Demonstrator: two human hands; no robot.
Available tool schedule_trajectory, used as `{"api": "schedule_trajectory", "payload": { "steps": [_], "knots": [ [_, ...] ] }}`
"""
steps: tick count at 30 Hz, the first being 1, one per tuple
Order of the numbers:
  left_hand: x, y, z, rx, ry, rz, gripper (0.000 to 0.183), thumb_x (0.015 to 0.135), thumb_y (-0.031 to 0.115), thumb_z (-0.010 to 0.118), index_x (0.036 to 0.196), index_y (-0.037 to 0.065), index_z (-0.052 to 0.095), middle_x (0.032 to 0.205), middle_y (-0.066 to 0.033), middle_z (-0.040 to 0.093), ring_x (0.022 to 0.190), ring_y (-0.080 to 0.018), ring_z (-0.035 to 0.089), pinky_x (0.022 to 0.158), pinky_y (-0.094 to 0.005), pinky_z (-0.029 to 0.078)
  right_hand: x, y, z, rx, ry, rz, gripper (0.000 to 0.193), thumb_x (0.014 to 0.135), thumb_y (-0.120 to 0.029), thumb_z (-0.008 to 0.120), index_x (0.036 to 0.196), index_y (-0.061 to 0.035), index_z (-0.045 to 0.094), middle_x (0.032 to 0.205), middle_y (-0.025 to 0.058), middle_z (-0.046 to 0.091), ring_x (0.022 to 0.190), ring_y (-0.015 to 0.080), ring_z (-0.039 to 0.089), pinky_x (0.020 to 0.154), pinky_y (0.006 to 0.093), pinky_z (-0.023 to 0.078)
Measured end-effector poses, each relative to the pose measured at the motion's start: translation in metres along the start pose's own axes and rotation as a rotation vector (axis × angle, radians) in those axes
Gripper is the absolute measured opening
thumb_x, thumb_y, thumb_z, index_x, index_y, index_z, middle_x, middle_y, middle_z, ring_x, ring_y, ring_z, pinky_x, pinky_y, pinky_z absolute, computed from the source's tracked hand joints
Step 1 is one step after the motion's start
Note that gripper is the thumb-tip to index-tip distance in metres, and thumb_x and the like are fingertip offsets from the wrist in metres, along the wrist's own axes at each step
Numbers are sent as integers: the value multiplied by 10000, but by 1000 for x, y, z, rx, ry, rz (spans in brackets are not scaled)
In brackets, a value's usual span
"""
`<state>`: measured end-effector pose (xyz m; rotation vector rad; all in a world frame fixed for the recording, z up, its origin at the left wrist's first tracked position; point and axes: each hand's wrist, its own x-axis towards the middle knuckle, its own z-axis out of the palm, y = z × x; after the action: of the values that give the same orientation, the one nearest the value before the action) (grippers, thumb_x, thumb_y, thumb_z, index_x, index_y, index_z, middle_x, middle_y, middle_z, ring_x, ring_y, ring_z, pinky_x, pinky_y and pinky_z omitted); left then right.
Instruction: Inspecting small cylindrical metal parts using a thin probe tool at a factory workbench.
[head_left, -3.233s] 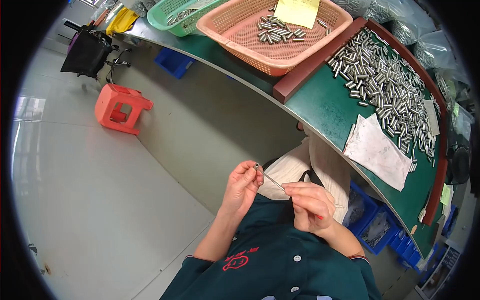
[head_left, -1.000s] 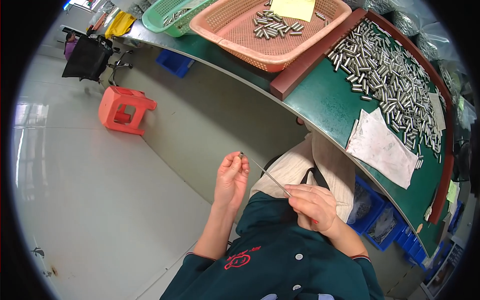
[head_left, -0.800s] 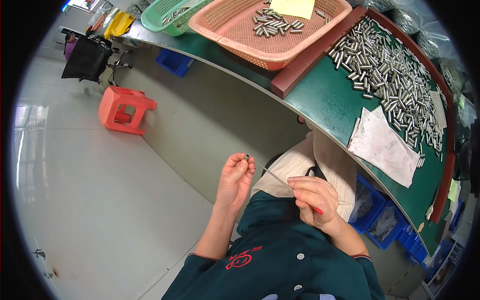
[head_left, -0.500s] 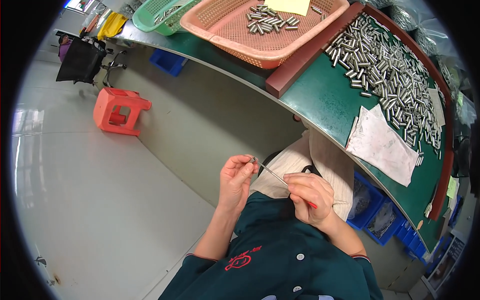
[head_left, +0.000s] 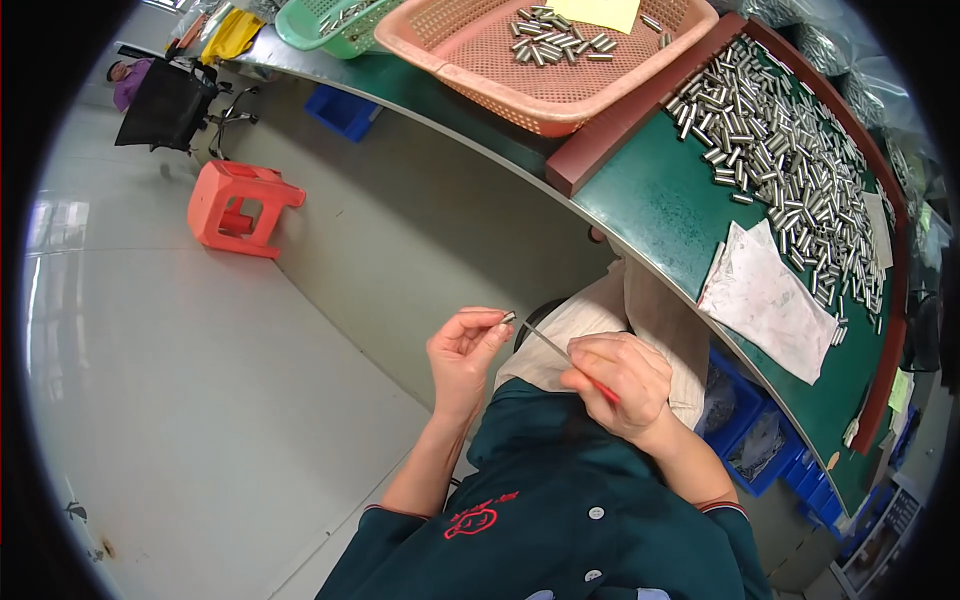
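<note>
Between the thumb and fingertips of my left hand (head_left: 465,355) is a short, shiny metal tube (head_left: 509,317), closed on tightly and held above my lap. My right hand (head_left: 625,380) grips a slim grey needle file (head_left: 546,340) by its red handle (head_left: 606,391). The file slants up and left, its tip just short of the tube. On the green table (head_left: 640,205) to the right lies a large heap of similar metal tubes (head_left: 770,150). A stained white cloth (head_left: 768,300) rests at the table's near edge, beside that heap.
A pink mesh basket (head_left: 480,80) with several tubes and a yellow paper stands beyond a reddish-brown rail (head_left: 600,150). Next to it is a green basket (head_left: 340,40). Blue bins (head_left: 755,440) sit under the table. A red stool (head_left: 240,210) and black chair (head_left: 165,105) stand left.
The file tip has drawn back from the tube, and more of its red handle shows in my right hand. My left hand has turned the tube slightly. The whole view has shifted a little.
</note>
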<state>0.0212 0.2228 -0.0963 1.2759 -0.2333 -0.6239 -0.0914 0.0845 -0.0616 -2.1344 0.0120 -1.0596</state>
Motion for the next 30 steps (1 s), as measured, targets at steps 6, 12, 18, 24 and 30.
{"api": "schedule_trajectory", "payload": {
  "steps": [6,12,18,24,30],
  "knots": [
    [1,7,-5,-92,95,-67,150,787,-26,559,937,-32,558,814,-88,593,713,-126,562,674,-238,460,3,-7,8,113,-56,3,241,622,61,653,843,42,558,815,168,604,744,275,623,620,316,527],
    [0,6,1,-308,56,-106,134,828,47,541,941,-24,543,789,-75,587,669,-116,539,641,-234,441,-3,-10,7,141,15,-60,249,631,-8,685,841,45,562,824,174,607,703,269,629,599,296,529],
    [0,15,15,3,132,101,96,832,56,544,901,-9,540,757,-49,562,668,-98,531,625,-213,436,-1,-16,3,116,10,-99,213,677,22,637,868,26,544,844,169,607,720,276,631,585,296,528],
    [3,29,23,165,101,274,67,831,40,537,881,-6,538,754,-36,550,662,-87,528,612,-202,430,-1,-22,-3,159,54,-62,207,695,41,603,889,29,532,856,173,602,719,288,629,587,308,530],
    [20,33,11,207,111,184,65,843,56,519,861,-5,532,760,-44,554,661,-105,536,650,-222,441,5,-27,-20,244,-4,-73,254,675,18,641,913,16,551,874,155,601,746,280,625,609,311,534]
  ]
}}
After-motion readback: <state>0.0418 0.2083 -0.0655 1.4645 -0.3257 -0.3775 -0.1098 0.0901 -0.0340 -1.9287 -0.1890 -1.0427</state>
